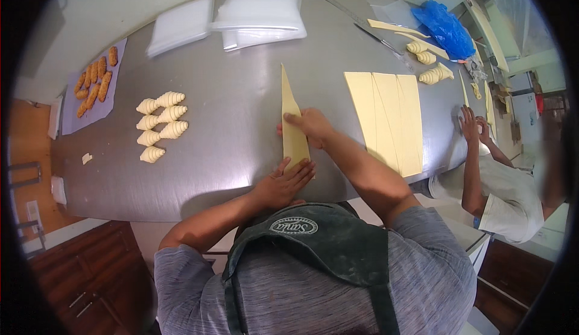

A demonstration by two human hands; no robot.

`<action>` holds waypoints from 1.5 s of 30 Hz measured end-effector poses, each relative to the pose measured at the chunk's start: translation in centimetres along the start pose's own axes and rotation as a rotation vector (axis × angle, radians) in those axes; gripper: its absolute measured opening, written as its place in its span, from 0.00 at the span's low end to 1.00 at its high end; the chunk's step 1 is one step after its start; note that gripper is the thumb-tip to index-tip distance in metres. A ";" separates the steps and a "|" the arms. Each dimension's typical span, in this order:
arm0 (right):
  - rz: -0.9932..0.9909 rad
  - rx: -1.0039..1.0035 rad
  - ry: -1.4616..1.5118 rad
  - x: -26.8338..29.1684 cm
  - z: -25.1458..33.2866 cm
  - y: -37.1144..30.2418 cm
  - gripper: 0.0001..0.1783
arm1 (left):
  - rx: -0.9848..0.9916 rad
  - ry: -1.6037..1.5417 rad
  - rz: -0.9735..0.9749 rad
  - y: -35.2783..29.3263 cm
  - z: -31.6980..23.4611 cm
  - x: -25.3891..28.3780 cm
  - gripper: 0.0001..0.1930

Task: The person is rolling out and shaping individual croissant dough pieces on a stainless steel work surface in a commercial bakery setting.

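Note:
A long, narrow triangle of pale dough (294, 142) lies lengthwise before me, its tip pointing away. My right hand (313, 127) grips its right edge about midway, thumb on top and the other fingers partly hidden beneath. Across the wide near end rests my left hand (282, 184), its fingers stretched out flat on the dough. To the left sit several rolled, unbaked croissants (173, 113) in two uneven columns. On the right lies a flat dough sheet (386, 121) cut into long triangles.
The metal table (235, 93) holds stacked clear plastic sheets (259, 9) at the back and browned, crumb-coated sticks (95, 72) on paper at far left. Back right are a long knife (377, 38), dough strips, more croissants (434, 74) and a blue plastic bag (443, 30). A co-worker's hands (470, 124) handle dough at right.

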State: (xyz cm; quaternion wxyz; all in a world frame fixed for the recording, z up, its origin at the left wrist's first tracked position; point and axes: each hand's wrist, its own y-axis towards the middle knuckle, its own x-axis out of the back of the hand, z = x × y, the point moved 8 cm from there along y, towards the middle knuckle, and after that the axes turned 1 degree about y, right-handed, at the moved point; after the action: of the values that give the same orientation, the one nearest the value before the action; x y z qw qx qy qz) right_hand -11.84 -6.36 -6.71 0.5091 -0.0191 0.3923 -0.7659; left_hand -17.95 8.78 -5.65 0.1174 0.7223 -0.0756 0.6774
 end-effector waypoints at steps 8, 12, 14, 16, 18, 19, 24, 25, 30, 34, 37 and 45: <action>-0.072 0.149 -0.039 -0.3 8.4 3.6 0.19 | 0.009 -0.102 0.034 0.1 0.3 0.0 0.40; -0.069 0.227 -0.080 -1.7 12.1 5.0 0.21 | 0.051 -0.167 0.048 -0.3 0.4 -0.2 0.39; -0.087 0.258 -0.085 -0.6 13.8 6.7 0.20 | 0.027 -0.128 0.035 0.0 0.6 -0.1 0.39; -0.068 0.332 -0.051 0.0 15.3 8.3 0.21 | 0.007 -0.094 0.025 0.1 0.4 -0.1 0.39; -0.065 0.330 -0.097 -0.4 15.7 9.2 0.21 | 0.035 -0.192 0.026 -0.2 0.6 0.0 0.37; -0.044 0.335 -0.097 -0.4 16.0 9.8 0.22 | 0.037 -0.189 0.025 -0.2 0.6 -0.1 0.37; -0.010 0.370 -0.131 0.3 17.8 12.5 0.21 | 0.012 -0.131 0.011 -0.1 0.5 0.4 0.32; -0.008 0.391 -0.127 0.3 18.2 12.8 0.20 | 0.014 -0.126 0.013 0.0 0.5 0.4 0.32; -0.035 0.400 -0.125 1.2 19.7 14.6 0.18 | 0.025 -0.105 0.012 0.0 0.5 0.3 0.29; -0.047 0.388 -0.147 1.8 20.4 15.9 0.18 | 0.016 -0.110 0.045 0.2 0.6 0.3 0.31; -0.051 0.405 -0.164 1.5 21.1 16.4 0.17 | 0.012 -0.110 0.023 0.0 0.6 0.5 0.30; -0.056 0.479 -0.162 0.8 22.2 17.7 0.16 | -0.010 -0.084 0.013 0.1 0.4 0.4 0.27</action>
State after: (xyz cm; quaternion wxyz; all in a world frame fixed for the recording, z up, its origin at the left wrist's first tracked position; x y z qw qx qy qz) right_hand 10.82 -22.96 -2.58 0.5076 0.0299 0.1566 -0.8467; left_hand -17.56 8.62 -5.26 0.1134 0.7490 -0.0886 0.6468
